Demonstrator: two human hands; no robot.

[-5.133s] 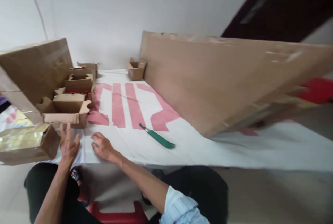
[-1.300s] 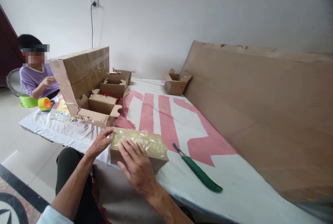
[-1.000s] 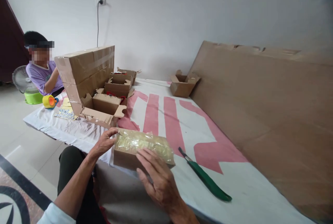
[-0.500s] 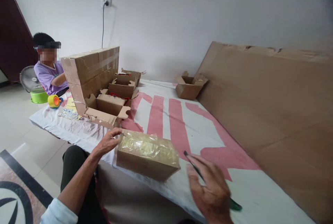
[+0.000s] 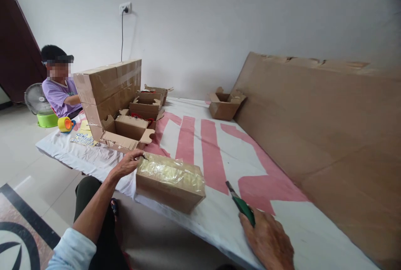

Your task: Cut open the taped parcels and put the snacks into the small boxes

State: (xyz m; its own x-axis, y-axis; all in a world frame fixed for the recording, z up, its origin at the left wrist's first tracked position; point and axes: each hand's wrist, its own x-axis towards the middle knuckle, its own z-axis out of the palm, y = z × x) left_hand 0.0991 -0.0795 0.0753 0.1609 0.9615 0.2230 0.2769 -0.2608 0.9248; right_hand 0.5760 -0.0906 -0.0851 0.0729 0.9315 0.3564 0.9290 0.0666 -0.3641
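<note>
A taped cardboard box (image 5: 171,192) sits near the front edge of the cloth-covered table, shiny clear tape across its top. My left hand (image 5: 129,164) grips its far left corner, fingers curled at the top edge; a small dark spot shows by the fingertips. To the right of the box, my right hand (image 5: 269,236) is wrapped round the green handle of a utility knife (image 5: 244,209). The knife's blade points away from me and up to the left, apart from the box. Part of the handle is hidden in my palm.
Open cardboard boxes (image 5: 128,130) line the left, beside a stack of sealed boxes (image 5: 106,90). Another open box (image 5: 224,105) stands near the wall. A large cardboard sheet (image 5: 316,136) leans right. A tape roll (image 5: 65,124) lies left, near a seated person (image 5: 61,94).
My right hand has shifted right and turned over the knife, so its green handle now shows with the blade forward. My left hand stays at the box corner.
</note>
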